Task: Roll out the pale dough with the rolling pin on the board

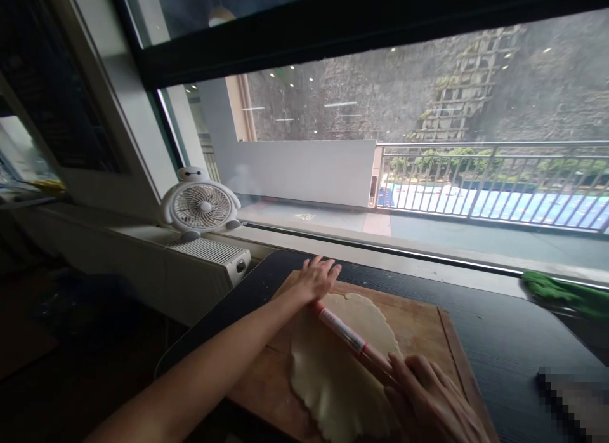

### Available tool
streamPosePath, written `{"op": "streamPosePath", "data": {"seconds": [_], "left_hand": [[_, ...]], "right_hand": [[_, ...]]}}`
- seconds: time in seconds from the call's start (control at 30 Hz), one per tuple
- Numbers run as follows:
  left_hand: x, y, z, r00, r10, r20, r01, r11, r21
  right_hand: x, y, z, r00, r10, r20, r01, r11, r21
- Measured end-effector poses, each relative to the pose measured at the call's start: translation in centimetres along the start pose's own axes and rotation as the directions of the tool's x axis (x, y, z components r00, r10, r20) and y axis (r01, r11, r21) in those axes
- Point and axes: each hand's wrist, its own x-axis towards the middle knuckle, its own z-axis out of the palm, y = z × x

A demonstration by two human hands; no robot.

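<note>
A rolling pin (341,329) with red ends on its printed wrap lies slantwise across a sheet of pale dough (328,379). My left hand (318,279) is on the pin's far end, its fingers bent forward past the pin and its palm over it. At the near end, my right hand (428,392) holds the pin, thumb and fingers bent around it. The dough is flat, with an uneven, wavy edge. Beneath it is a wooden board (423,319) on a dark table. The pin's two tips are hidden under my hands.
The dark table (504,341) stands against a window sill. A white figure-shaped fan (204,205) sits on a white ledge unit (223,252) at left. A green cloth (561,294) lies at right, above a pixelated object (575,398). A railing (495,186) shows outside the window.
</note>
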Motion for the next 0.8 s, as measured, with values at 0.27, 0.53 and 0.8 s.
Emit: {"op": "streamPosePath", "data": {"seconds": [0.27, 0.53, 0.8], "left_hand": [[-1.9, 0.1, -0.9, 0.994, 0.111, -0.024, -0.111, 0.994, -0.010], [-10.2, -2.1, -2.9, 0.992, 0.127, 0.012, -0.127, 0.990, 0.056], [2.2, 0.9, 0.1, 0.991, 0.063, 0.121, -0.059, 0.998, -0.031]], "right_hand": [[-0.9, -0.7, -0.3, 0.997, -0.058, -0.044, 0.057, 0.998, -0.036], [-0.7, -1.6, -1.3, 0.998, -0.054, 0.011, 0.053, 0.996, 0.071], [-1.0, 1.0, -0.1, 0.991, 0.049, -0.125, -0.035, 0.993, 0.115]]}}
